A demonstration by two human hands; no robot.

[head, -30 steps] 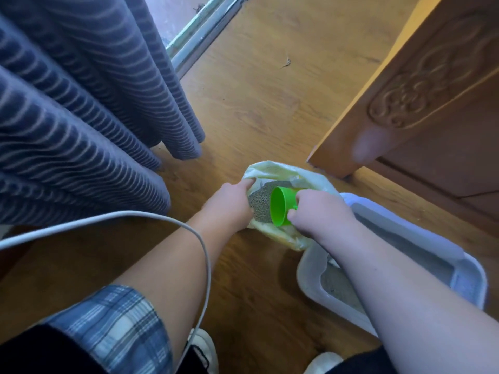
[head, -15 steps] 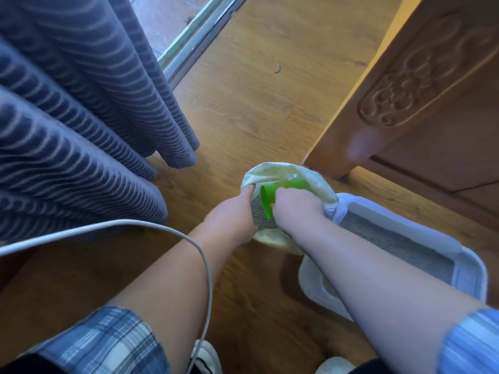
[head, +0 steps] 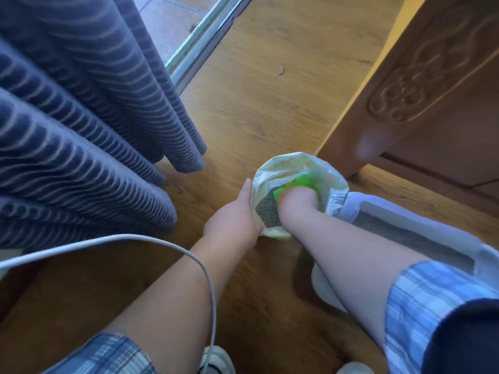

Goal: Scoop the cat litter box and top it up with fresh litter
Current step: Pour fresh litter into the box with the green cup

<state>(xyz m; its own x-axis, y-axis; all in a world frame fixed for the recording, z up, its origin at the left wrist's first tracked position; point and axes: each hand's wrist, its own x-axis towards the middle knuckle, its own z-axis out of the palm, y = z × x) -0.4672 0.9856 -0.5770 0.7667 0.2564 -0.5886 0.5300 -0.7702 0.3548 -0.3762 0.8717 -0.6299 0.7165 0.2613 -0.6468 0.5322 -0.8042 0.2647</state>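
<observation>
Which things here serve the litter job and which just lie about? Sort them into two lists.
Job: bag of litter, held at its edge by the left hand; green scoop, gripped by the right hand inside the bag; litter box.
Lying about: curtain, white cable, wooden cabinet, shoes.
</observation>
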